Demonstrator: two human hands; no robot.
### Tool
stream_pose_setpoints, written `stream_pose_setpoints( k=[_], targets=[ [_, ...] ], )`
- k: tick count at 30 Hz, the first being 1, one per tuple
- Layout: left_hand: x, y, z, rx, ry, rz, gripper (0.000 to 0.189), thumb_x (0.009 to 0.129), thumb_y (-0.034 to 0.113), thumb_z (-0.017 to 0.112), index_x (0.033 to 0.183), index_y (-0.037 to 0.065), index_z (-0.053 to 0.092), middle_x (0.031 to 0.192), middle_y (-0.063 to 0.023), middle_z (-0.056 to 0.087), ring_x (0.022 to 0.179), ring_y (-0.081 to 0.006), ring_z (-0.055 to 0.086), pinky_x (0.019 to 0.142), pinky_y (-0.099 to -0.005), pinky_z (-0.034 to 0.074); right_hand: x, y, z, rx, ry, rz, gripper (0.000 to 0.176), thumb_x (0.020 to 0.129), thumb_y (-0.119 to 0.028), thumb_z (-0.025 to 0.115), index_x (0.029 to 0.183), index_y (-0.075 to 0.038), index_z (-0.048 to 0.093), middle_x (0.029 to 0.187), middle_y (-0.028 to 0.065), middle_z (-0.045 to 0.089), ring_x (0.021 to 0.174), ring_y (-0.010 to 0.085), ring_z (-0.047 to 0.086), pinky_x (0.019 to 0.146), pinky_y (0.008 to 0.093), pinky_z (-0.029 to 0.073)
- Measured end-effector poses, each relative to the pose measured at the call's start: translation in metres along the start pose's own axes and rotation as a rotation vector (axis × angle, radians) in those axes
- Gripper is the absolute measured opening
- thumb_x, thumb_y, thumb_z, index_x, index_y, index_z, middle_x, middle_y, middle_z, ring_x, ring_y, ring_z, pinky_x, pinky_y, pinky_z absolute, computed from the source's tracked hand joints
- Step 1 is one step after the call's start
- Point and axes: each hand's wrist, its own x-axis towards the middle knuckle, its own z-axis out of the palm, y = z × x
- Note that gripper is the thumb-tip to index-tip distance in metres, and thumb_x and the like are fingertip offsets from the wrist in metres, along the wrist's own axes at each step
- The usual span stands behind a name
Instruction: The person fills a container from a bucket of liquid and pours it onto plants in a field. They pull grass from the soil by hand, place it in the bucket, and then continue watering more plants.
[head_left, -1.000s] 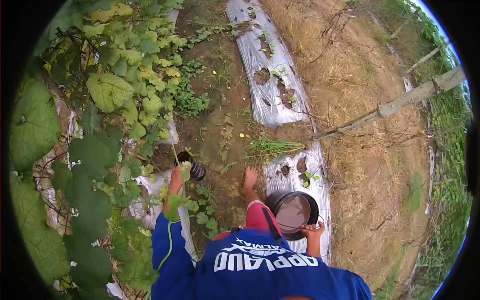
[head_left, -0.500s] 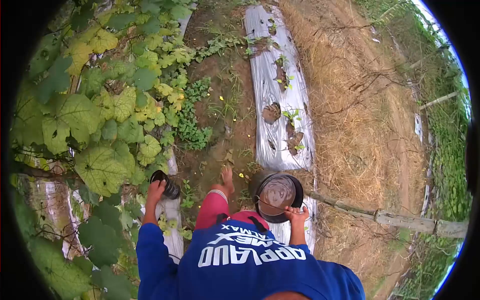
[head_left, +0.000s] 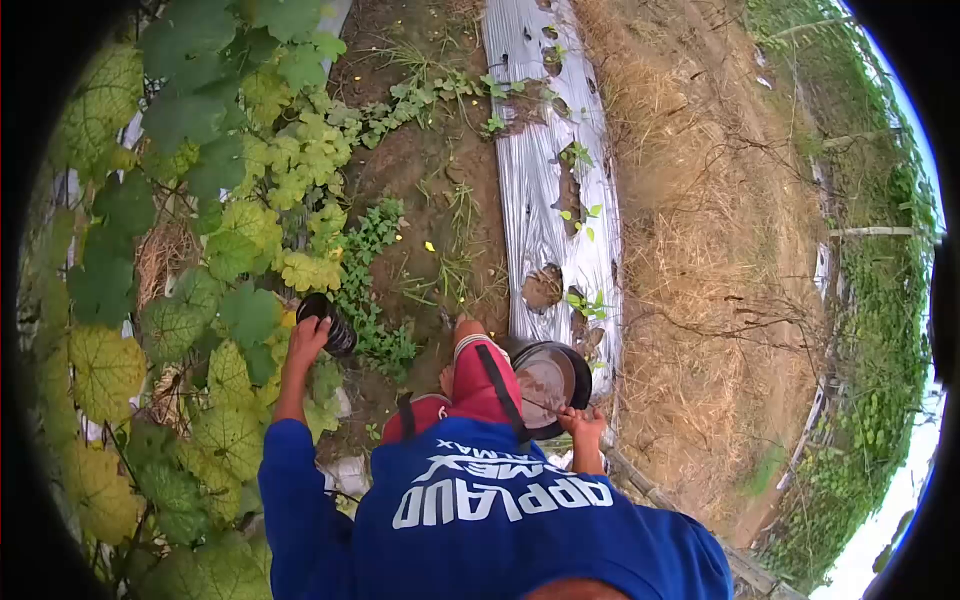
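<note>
My left hand [head_left: 307, 338] is closed around the rim of a small black ribbed container [head_left: 341, 332], held out beside the leafy vines. Its inside is mostly hidden from me. Down at my right side, my right hand [head_left: 584, 424] grips the thin handle of a black bucket [head_left: 580, 378]. Murky brownish liquid [head_left: 545, 385] shows inside the bucket, which hangs next to my leg in red shorts [head_left: 478, 385]. Part of the bucket is covered by that leg.
A silver plastic-mulched bed [head_left: 535, 200] with holes and small seedlings [head_left: 590, 305] runs ahead on the right. Large-leaved vines [head_left: 225, 250] crowd the left. Bare soil [head_left: 425, 170] with weeds lies between, dry straw [head_left: 690, 230] farther right, and a wooden pole [head_left: 640, 478] near my right elbow.
I have stepped forward along the soil strip, so the mulched bed and pole have shifted toward me. Both hands keep their holds, and the bucket is now partly behind my leg.
</note>
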Motion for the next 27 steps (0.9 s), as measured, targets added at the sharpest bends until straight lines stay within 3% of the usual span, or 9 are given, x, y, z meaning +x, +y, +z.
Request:
stream_pose_setpoints(
  k=[6, 7, 9, 10, 12, 17, 19, 23, 27],
  targets=[
    [0.196, 0.048, -0.057, 0.032, -0.043, -0.006, 0.046, 0.098, 0.039, 0.050, 0.075, 0.001, 0.038, 0.066, -0.0123, 0.031, 0.061, -0.0281, 0.039, 0.062, -0.0457, 0.034, -0.055, 0.045, 0.138, 0.024, 0.107, 0.004, 0.035, 0.082, -0.046, 0.044, 0.070, -0.018, 0.027, 0.061, 0.0009, 0.025, 0.057, 0.0215, 0.030, 0.063, 0.0452, 0.033],
    [0.260, 0.065, -0.069, 0.077, 0.051, 0.004, 0.047, 0.098, 0.039, 0.051, 0.074, 0.002, 0.036, 0.067, -0.0113, 0.030, 0.060, -0.0267, 0.037, 0.061, -0.0457, 0.032, -0.056, 0.066, 0.207, -0.001, 0.150, 0.005, 0.037, 0.081, -0.047, 0.043, 0.068, -0.017, 0.027, 0.059, 0.0021, 0.026, 0.055, 0.0231, 0.030, 0.062, 0.0461, 0.034],
    [0.309, 0.077, -0.079, 0.020, 0.099, 0.009, 0.047, 0.098, 0.038, 0.052, 0.073, 0.002, 0.036, 0.066, -0.0110, 0.028, 0.059, -0.0266, 0.035, 0.060, -0.0463, 0.031, 0.004, 0.053, 0.216, 0.034, -0.070, 0.155, 0.037, 0.081, -0.048, 0.044, 0.068, -0.016, 0.028, 0.061, 0.0053, 0.031, 0.056, 0.0260, 0.034, 0.063, 0.0484, 0.035],
    [0.331, 0.095, -0.087, 0.026, 0.034, -0.048, 0.045, 0.097, 0.037, 0.052, 0.075, 0.000, 0.040, 0.068, -0.0138, 0.035, 0.062, -0.0301, 0.041, 0.062, -0.0474, 0.034, 0.036, 0.046, 0.219, 0.038, -0.180, 0.230, 0.038, 0.080, -0.048, 0.044, 0.069, -0.016, 0.028, 0.061, 0.0068, 0.033, 0.057, 0.0274, 0.035, 0.063, 0.0496, 0.036],
    [0.400, 0.142, -0.100, 0.027, 0.033, -0.046, 0.042, 0.096, 0.036, 0.054, 0.079, -0.002, 0.049, 0.077, -0.0224, 0.051, 0.074, -0.0407, 0.055, 0.069, -0.0509, 0.040, -0.009, 0.066, 0.291, 0.068, -0.063, 0.251, 0.038, 0.079, -0.047, 0.048, 0.069, -0.016, 0.029, 0.061, 0.0066, 0.032, 0.060, 0.0295, 0.038, 0.068, 0.0515, 0.036],
    [0.532, 0.233, -0.125, 0.015, 0.024, 0.107, 0.042, 0.094, 0.036, 0.055, 0.082, -0.004, 0.048, 0.080, -0.0253, 0.052, 0.080, -0.0447, 0.053, 0.071, -0.0515, 0.040, -0.081, 0.123, 0.433, 0.201, 0.048, 0.128, 0.037, 0.077, -0.046, 0.051, 0.071, -0.018, 0.028, 0.058, -0.0008, 0.025, 0.053, 0.0219, 0.029, 0.067, 0.0447, 0.033],
    [0.577, 0.273, -0.150, 0.053, -0.088, 0.062, 0.042, 0.094, 0.036, 0.054, 0.082, -0.004, 0.047, 0.080, -0.0249, 0.051, 0.079, -0.0438, 0.053, 0.071, -0.0509, 0.040, -0.101, 0.141, 0.487, 0.219, -0.064, 0.064, 0.039, 0.076, -0.047, 0.052, 0.071, -0.017, 0.028, 0.063, -0.0007, 0.026, 0.059, 0.0179, 0.029, 0.076, 0.0420, 0.035],
    [0.677, 0.294, -0.189, 0.001, -0.037, 0.125, 0.041, 0.095, 0.034, 0.055, 0.082, -0.004, 0.043, 0.072, -0.0206, 0.045, 0.067, -0.0374, 0.045, 0.064, -0.0466, 0.036, -0.134, 0.179, 0.617, 0.208, -0.082, 0.041, 0.040, 0.077, -0.045, 0.051, 0.065, -0.019, 0.023, 0.057, -0.0012, 0.021, 0.053, 0.0179, 0.024, 0.073, 0.0425, 0.035],
    [0.770, 0.306, -0.224, -0.155, 0.059, 0.030, 0.043, 0.095, 0.034, 0.057, 0.077, -0.002, 0.040, 0.064, -0.0158, 0.034, 0.057, -0.0298, 0.035, 0.057, -0.0467, 0.031, -0.106, 0.197, 0.739, 0.090, -0.092, 0.053, 0.037, 0.078, -0.040, 0.049, 0.066, -0.016, 0.024, 0.061, -0.0001, 0.028, 0.063, 0.0215, 0.035, 0.076, 0.0439, 0.036]
  ],
)
